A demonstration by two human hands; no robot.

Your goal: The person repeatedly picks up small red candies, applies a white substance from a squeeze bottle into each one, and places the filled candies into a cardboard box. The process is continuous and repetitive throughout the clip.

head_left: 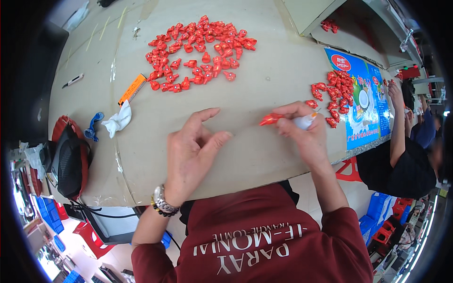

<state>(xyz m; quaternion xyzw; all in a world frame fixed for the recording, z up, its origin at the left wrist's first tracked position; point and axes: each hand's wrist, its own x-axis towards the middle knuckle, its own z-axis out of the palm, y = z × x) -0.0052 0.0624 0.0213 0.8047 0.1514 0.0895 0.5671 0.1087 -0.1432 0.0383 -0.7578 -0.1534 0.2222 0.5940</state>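
My left hand (191, 151) is raised over the table, thumb and forefinger spread apart with nothing between them. In my right hand (304, 134) a small glossy red piece (271, 119) with yellow markings sticks out between thumb and fingertips, pointing left. The same hand holds a small white squeeze bottle (306, 121) against the palm, its thin tip pointing up and right. Beyond my hands lies a large loose group of similar red pieces (198, 40). A smaller heap of red pieces (337, 92) is to the right of my right hand.
The heap on the right partly covers a blue printed sheet (365, 113). On the left lie an orange box (132, 89), a crumpled white cloth (118, 120), a blue band (93, 126), a pen-like tool (73, 80) and a black-and-red bag (71, 158). Another person's arm (398, 122) reaches in at right.
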